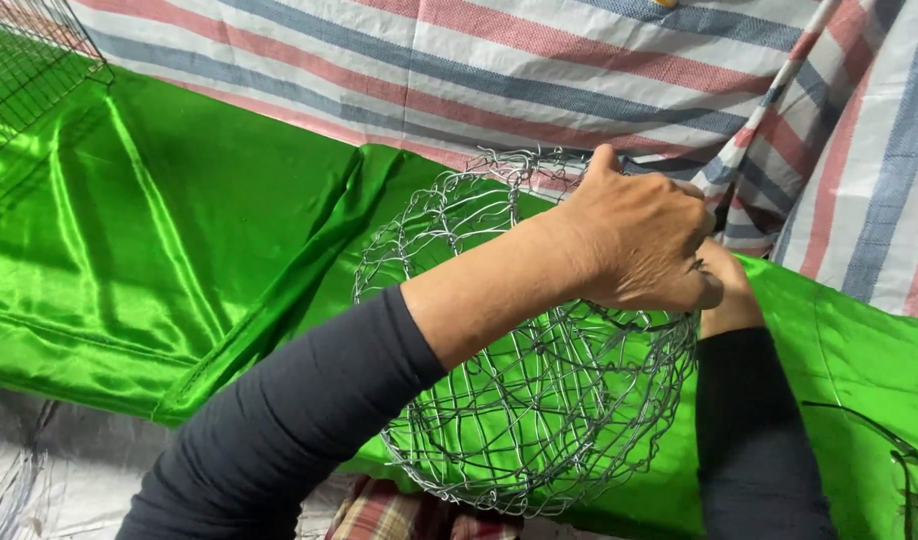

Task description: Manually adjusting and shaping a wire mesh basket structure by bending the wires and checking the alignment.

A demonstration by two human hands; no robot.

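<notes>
Up at the rim of the wire mesh basket, the left hand is clenched over the wire edge, and the right hand, mostly hidden behind it, grips there too. Basket sits on shiny green satin cloth, striped tarp behind, wire grid far left.
</notes>
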